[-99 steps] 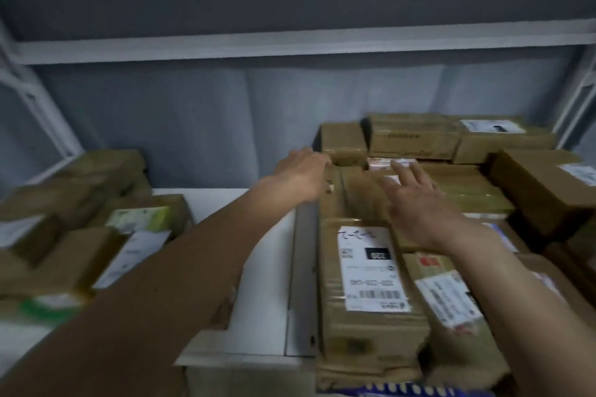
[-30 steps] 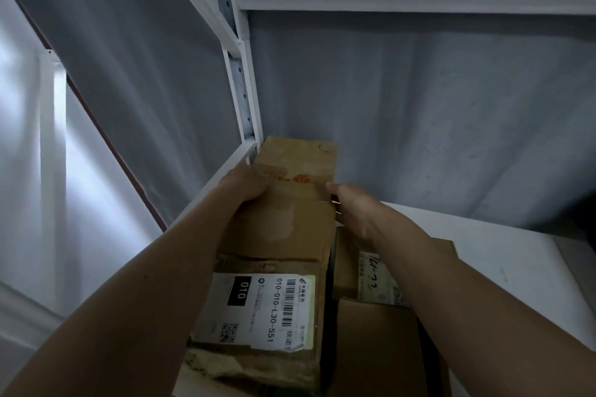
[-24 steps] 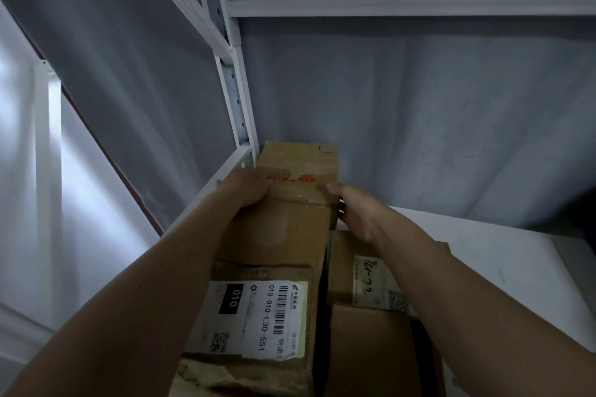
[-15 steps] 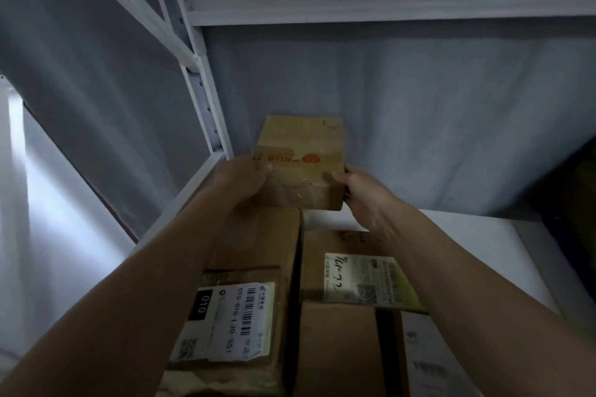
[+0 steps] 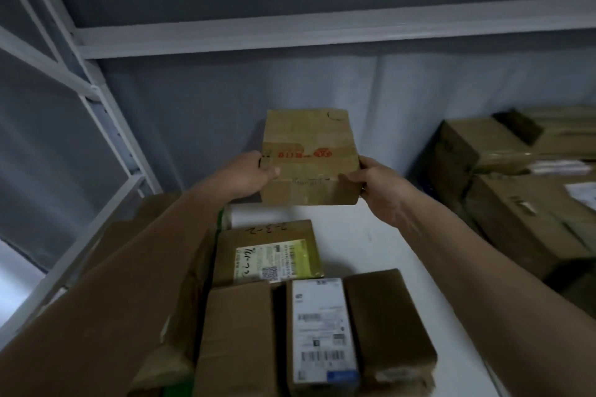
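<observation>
Cardboard fills my grip: my left hand [image 5: 248, 176] curls round the left edge of the box [image 5: 309, 156], held at the far end of the white shelf [image 5: 371, 245], and my right hand [image 5: 375, 185] clasps its right edge.

Bare forearms (uncovered throughout) with bare left hand [image 5: 254, 172] and right hand [image 5: 380, 192]
</observation>
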The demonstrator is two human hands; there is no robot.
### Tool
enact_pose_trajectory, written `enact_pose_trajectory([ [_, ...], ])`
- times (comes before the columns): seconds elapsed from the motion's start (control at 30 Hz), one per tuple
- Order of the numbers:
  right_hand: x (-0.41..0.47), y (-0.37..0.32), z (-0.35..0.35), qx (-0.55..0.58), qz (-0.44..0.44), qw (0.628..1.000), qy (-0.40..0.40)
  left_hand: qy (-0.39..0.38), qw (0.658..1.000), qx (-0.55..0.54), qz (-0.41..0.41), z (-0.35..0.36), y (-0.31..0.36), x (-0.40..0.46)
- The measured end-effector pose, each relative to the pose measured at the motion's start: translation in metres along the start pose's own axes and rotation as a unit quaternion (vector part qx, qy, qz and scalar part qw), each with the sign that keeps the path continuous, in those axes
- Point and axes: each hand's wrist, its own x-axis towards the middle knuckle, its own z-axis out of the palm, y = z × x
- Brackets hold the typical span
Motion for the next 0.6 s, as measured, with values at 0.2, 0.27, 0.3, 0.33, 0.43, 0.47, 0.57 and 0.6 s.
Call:
enact_pose_trajectory([
  [0.2, -0.034, -0.006, -0.073, -0.003, -0.015, 0.999, 0.046, -0.034, 0.998, -0.024, 0.041, 0.047, 0.059, -0.008],
  [0.27, -0.047, -0.011, -0.094, -0.012, -0.023, 0.998, 0.058, -0.039, 0.997, -0.025, 0.056, 0.062, 0.077, -0.011],
  [0.3, -0.053, -0.012, -0.104, -0.015, -0.026, 0.997, 0.065, -0.040, 0.997, -0.025, 0.063, 0.068, 0.085, -0.012],
  [0.33, -0.058, -0.014, -0.113, -0.020, -0.029, 0.997, 0.073, -0.039, 0.997, -0.026, 0.068, 0.074, 0.094, -0.013],
  [0.43, -0.073, -0.020, -0.139, -0.023, -0.043, 0.994, 0.097, -0.031, 0.995, -0.036, 0.091, 0.088, 0.119, -0.018],
  [0.47, -0.078, -0.024, -0.147, -0.021, -0.046, 0.993, 0.102, -0.029, 0.994, -0.040, 0.100, 0.092, 0.127, -0.019],
  [0.57, -0.094, -0.032, -0.172, -0.016, -0.059, 0.992, 0.111, -0.024, 0.992, -0.058, 0.110, 0.106, 0.152, -0.022],
  [0.6, -0.098, -0.034, -0.180, -0.016, -0.063, 0.991, 0.116, -0.022, 0.992, -0.069, 0.107, 0.111, 0.161, -0.023],
])
